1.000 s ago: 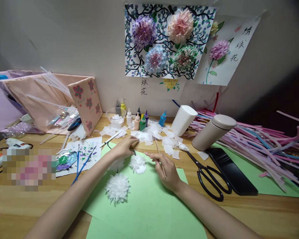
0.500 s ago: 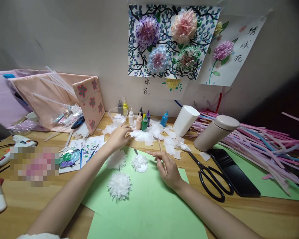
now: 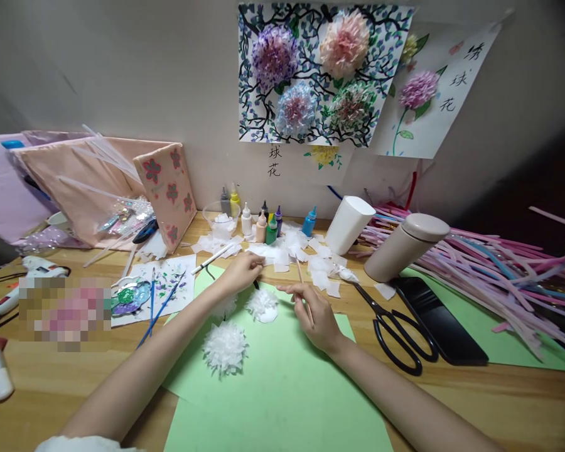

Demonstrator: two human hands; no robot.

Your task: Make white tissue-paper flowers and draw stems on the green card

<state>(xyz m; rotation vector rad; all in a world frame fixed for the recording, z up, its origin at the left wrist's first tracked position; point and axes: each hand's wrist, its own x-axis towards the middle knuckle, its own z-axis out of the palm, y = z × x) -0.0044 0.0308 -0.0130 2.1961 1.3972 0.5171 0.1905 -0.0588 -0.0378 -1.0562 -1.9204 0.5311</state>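
My right hand [image 3: 316, 317] is closed around a thin wooden stick [image 3: 300, 271], which points up and away from me over the green paper. At the far edge of that paper, my left hand [image 3: 245, 271] has its fingers pinched together beside several white tissue paper squares [image 3: 277, 254]; whatever is in the pinch is too small to make out. Between my hands lies a partly covered white tissue flower [image 3: 262, 304], bare and round at its near side. A full white tissue flower [image 3: 225, 348] rests nearer to me, and another [image 3: 226, 306] is partly hidden by my left forearm.
Green paper [image 3: 277, 389] covers the middle of the wooden table. Scissors [image 3: 395, 333], a phone [image 3: 440, 320] and a tumbler [image 3: 405, 248] are to the right. Paint bottles [image 3: 270, 229] stand at the back. Paintbrushes [image 3: 162, 311] and a glue gun [image 3: 37, 270] lie left.
My left hand has moved right and a little toward me, from the tissue squares near the clear bowl, uncovering a white pen. My right hand keeps its hold on the stick, nearly still.
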